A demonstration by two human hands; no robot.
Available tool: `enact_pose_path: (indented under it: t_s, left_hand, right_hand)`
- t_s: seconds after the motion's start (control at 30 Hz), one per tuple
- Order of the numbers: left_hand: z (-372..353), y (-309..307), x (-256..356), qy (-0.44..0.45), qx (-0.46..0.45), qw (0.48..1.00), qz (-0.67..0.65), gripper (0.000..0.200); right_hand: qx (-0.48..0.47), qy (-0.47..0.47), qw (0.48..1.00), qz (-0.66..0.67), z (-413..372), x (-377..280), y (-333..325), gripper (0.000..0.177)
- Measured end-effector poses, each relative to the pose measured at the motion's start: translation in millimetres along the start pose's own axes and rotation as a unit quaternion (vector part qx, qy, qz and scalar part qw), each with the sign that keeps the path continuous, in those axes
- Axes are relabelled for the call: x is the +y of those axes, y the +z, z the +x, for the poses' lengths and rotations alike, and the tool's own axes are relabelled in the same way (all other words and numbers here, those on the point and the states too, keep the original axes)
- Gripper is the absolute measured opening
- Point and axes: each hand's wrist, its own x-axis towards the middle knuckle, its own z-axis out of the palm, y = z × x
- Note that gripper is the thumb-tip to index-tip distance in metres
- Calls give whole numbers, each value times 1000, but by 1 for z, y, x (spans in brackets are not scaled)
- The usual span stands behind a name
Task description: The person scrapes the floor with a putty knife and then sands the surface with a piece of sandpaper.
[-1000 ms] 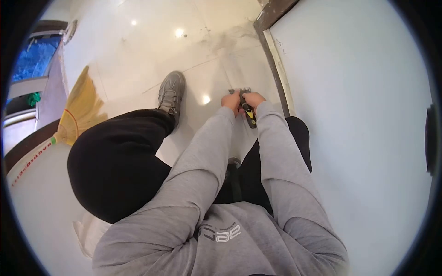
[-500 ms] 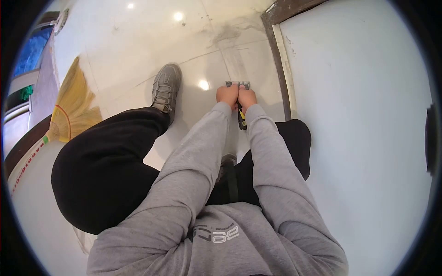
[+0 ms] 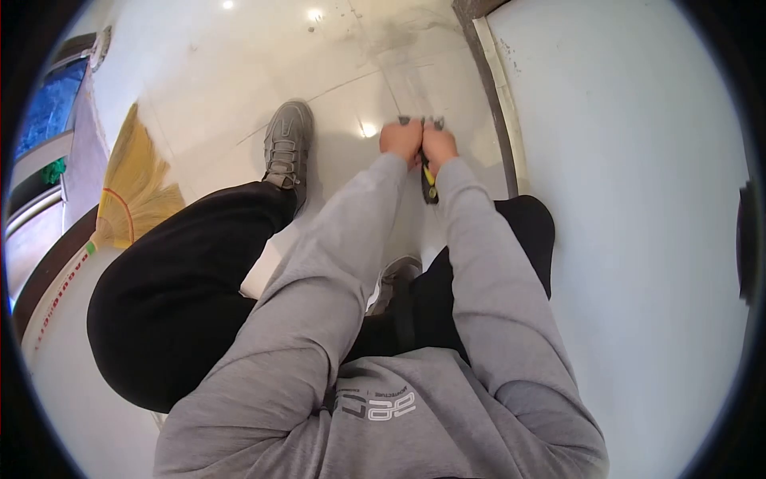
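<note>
Both hands grip a scraper (image 3: 429,185) with a black and yellow handle, held low at the tiled floor (image 3: 351,104). My left hand (image 3: 400,139) is closed around its left side. My right hand (image 3: 440,147) is pressed alongside, fingers also closed. The handle's end sticks out back toward me below the hands. Little of the scraper's wide head shows beyond my knuckles, and the hands hide most of it. Grey smears mark the pale tiles just ahead of the scraper.
A straw broom (image 3: 132,191) leans at the left. My grey shoe (image 3: 287,148) is planted left of the hands. Along the right runs a dark frame strip (image 3: 496,120) beside a large pale panel (image 3: 630,199). Another shoe (image 3: 396,283) shows beneath my arms.
Both hands and the scraper have slid forward, away from my body, and a little to the right. Both hands stay closed on it.
</note>
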Motion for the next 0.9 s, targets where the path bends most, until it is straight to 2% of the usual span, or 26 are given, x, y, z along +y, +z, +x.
enact_pose_path:
  t_s: [0.07, 0.1, 0.17, 0.27, 0.33, 0.4, 0.47, 0.53, 0.63, 0.7, 0.77, 0.83, 0.9]
  left_hand:
    - [-23, -3, -13, -1, 21, 1000, -3, 34]
    - [-31, -7, -17, -23, 31, 999, -24, 35]
    - [-36, -12, -23, -52, 40, 997, -42, 37]
    - [-18, -10, -27, -57, 10, 998, -14, 38]
    - [0, -2, -41, 54, 55, 996, 37, 37]
    - [-1, -4, -19, 18, 30, 998, 56, 37]
    - [-4, -4, -15, -23, 7, 997, 72, 37]
    - [-1, -2, -12, -20, 45, 998, 45, 36]
    - [-4, -6, -5, -42, -7, 999, 33, 36]
    - [3, 1, -9, -35, 8, 999, -2, 36]
    - [5, 3, -2, -21, 23, 999, -40, 35]
    - [-20, -8, 9, -40, -4, 999, 5, 35]
    - [-11, -1, -1, -23, 7, 1000, 11, 36]
  right_hand:
    - [100, -70, 988, -91, 20, 45, 5, 56]
    - [104, -74, 988, -91, 13, 43, 5, 56]
    - [62, -21, 997, -31, -4, 42, 5, 57]
    - [50, -8, 999, -12, 17, 51, 7, 55]
    - [69, -18, 997, -2, 8, 37, 8, 53]
    - [91, -26, 995, 10, 7, 28, 8, 51]
    - [70, 16, 993, 91, 16, 31, 9, 47]
    - [65, 24, 994, 84, 14, 23, 9, 47]
    - [58, 29, 995, 79, 13, 22, 8, 47]
    - [56, 20, 995, 85, 2, 14, 7, 47]
    - [93, -31, 995, -27, -25, -9, 3, 50]
    - [66, -23, 998, -7, 18, 35, 4, 52]
    - [35, -44, 998, 12, 39, 30, 4, 53]
